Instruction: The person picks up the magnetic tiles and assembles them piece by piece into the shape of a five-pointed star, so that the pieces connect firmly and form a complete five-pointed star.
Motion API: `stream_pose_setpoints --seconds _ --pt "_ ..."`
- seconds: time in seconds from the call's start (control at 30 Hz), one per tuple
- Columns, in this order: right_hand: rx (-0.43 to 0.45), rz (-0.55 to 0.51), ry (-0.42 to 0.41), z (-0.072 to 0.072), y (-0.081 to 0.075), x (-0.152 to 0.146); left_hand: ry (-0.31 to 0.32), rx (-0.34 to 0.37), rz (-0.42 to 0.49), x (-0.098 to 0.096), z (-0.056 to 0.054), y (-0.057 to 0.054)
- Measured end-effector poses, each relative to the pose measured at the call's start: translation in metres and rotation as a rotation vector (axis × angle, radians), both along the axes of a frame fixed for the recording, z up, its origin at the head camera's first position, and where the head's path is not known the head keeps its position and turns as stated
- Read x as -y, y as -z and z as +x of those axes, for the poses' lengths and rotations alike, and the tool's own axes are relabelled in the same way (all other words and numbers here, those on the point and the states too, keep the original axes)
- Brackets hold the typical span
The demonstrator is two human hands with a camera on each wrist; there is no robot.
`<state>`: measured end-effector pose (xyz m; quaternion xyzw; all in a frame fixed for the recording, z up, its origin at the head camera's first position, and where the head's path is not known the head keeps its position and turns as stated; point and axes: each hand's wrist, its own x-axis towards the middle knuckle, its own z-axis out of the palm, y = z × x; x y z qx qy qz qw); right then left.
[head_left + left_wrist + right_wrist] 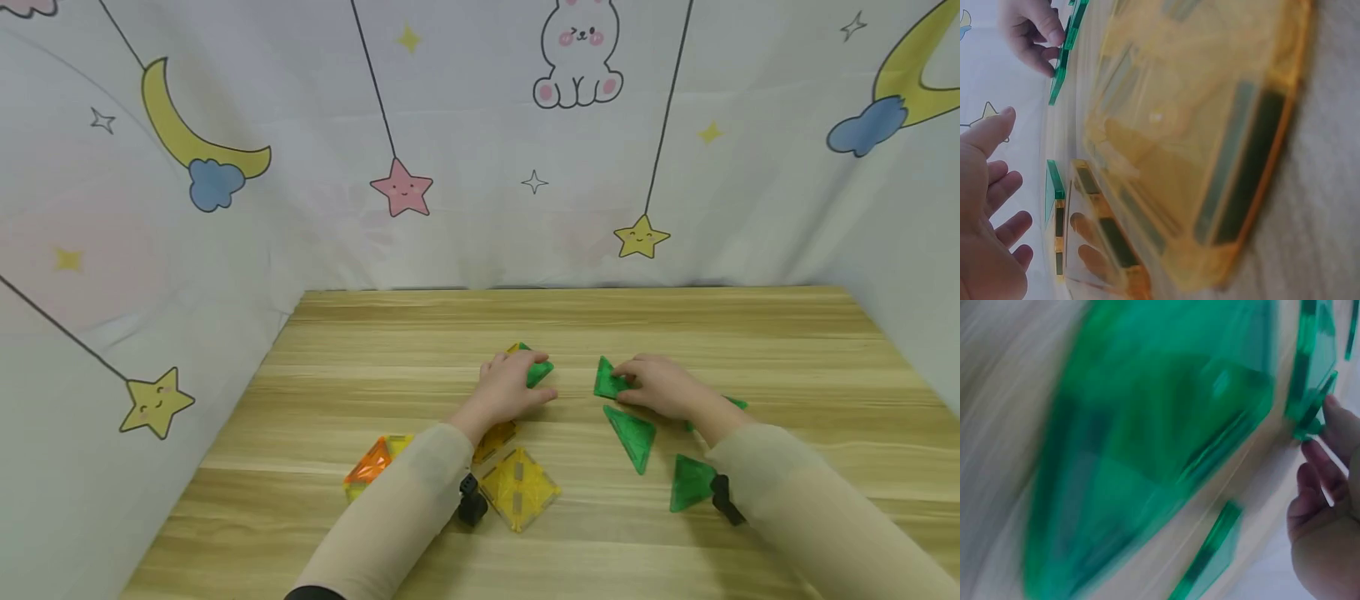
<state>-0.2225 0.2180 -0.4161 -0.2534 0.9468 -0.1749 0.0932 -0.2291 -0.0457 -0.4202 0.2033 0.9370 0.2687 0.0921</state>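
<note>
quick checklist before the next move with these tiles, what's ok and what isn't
1. Right hand pinching the translucent green triangular tile: ok.
2. Left hand free: ok, fingers relaxed, gripping nothing visible.
3. Held tile brought against the second translucent green triangular tile by the left hand: not ok, wood shows between them.
4. That second tile fully joined to the translucent yellow tile beside it: cannot tell, the hand hides much of the seam from the head view.
5. Loose translucent green triangular tile nearest the held one lying flat: ok.

2 hands (512, 385) (662, 386) apart: left loose, right in pinch
</note>
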Motion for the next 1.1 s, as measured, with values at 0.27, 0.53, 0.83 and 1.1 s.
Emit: stream_pose_setpoints --seconds 0.27,0.53,0.83,1.1 --pt "0.040 -0.039 0.020 -0.003 0.002 0.031 -0.005 -0.002 -0.019 -0.001 -0.001 0.003" --pt "0.078 -0.074 0.053 0.001 0.004 0.048 0.009 0.002 -0.041 -0.006 0.001 0.004" --pt "0.090 -0.081 0.047 0.014 0.004 0.053 0.045 0.007 -0.052 -0.013 0.002 0.011" --pt "0.113 -0.128 0.055 0.018 0.008 0.046 0.045 -0.003 -0.090 -0.023 0.005 0.010"
